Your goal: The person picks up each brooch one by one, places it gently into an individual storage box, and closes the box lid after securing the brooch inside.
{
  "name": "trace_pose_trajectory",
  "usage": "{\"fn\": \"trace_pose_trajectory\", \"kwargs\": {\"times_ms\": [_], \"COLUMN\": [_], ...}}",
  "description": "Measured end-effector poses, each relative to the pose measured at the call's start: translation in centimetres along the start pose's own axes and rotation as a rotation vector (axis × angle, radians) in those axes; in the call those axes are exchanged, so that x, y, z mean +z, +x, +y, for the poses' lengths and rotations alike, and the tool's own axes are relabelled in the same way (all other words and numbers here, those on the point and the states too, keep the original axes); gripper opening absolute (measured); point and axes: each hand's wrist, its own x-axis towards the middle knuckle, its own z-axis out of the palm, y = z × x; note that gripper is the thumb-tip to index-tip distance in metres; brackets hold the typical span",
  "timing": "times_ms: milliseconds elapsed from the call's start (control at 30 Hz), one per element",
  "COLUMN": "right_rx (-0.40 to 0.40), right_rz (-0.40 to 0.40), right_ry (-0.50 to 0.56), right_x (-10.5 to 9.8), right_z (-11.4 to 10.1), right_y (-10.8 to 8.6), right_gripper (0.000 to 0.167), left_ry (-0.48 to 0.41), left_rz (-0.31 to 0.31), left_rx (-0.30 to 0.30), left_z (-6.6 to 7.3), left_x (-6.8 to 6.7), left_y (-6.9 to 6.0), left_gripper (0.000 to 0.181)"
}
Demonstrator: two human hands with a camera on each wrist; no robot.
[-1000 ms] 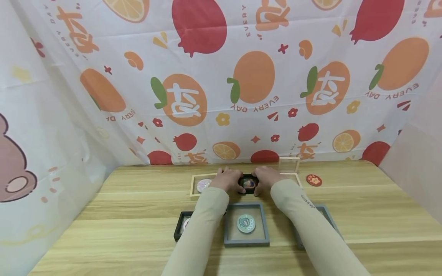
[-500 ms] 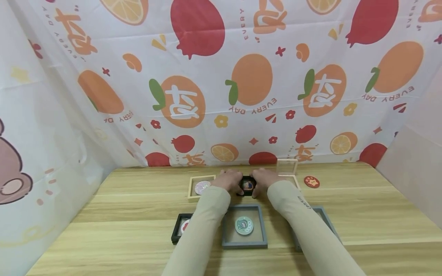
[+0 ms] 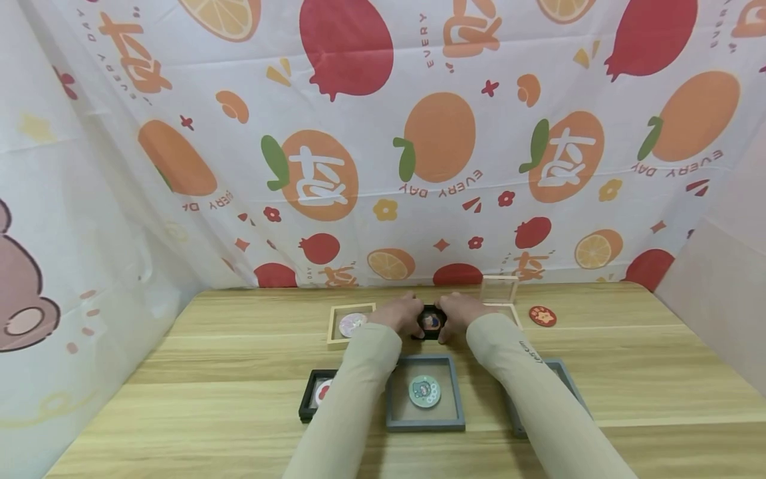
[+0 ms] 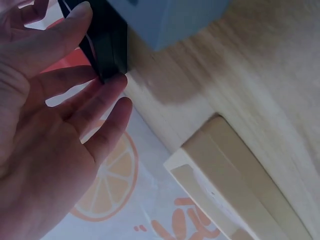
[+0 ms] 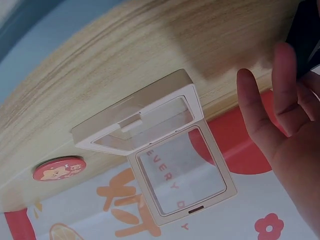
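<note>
Between both hands, at the back middle of the table, sits a small black display frame [image 3: 431, 322] with a dark picture-like disc inside. My left hand [image 3: 399, 315] grips its left side; the left wrist view shows the thumb and fingertips on opposite faces of the black frame [image 4: 111, 42]. On the other side my right hand [image 3: 459, 313] holds the right edge, thumb toward the near side. In the right wrist view the black frame [image 5: 305, 37] is partly cut off and that thumb is hidden.
Left of the hands lies a cream frame [image 3: 335, 326] with a pastel disc; right, an open cream frame [image 5: 135, 117] beside a red round badge [image 3: 542, 316]. Nearer are a grey frame [image 3: 425, 426] with a green badge, another grey frame [image 3: 567, 376] and a black frame [image 3: 308, 396], partly behind sleeves.
Both hands stay at the black display frame with only slight finger shifts. The whole head view has moved a little.
</note>
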Motion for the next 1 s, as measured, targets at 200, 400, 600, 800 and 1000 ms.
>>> {"fn": "trace_pose_trajectory", "kwargs": {"times_ms": [200,400,600,800,1000], "right_rx": [-0.037,-0.018,-0.023,-0.021,-0.038], "right_rz": [0.011,-0.006,-0.011,-0.008,-0.004], "right_ry": [0.009,0.039,0.021,0.014,0.015], "right_x": [0.2,0.3,0.3,0.1,-0.1], "right_z": [0.1,0.1,0.1,0.0,0.1], "right_y": [-0.1,0.0,0.1,0.0,-0.6], "right_gripper": [0.036,0.037,0.042,0.043,0.038], "left_ry": [0.026,0.014,-0.004,-0.021,0.01], "left_rz": [-0.015,-0.012,-0.008,-0.007,-0.009], "left_rx": [-0.009,-0.022,-0.045,-0.059,-0.06], "left_z": [0.3,0.3,0.4,0.7,1.2], "left_x": [0.2,0.4,0.6,0.6,0.5], "left_y": [0.1,0.0,-0.3,-0.5,-0.7], "left_gripper": [0.027,0.027,0.026,0.023,0.023]}}
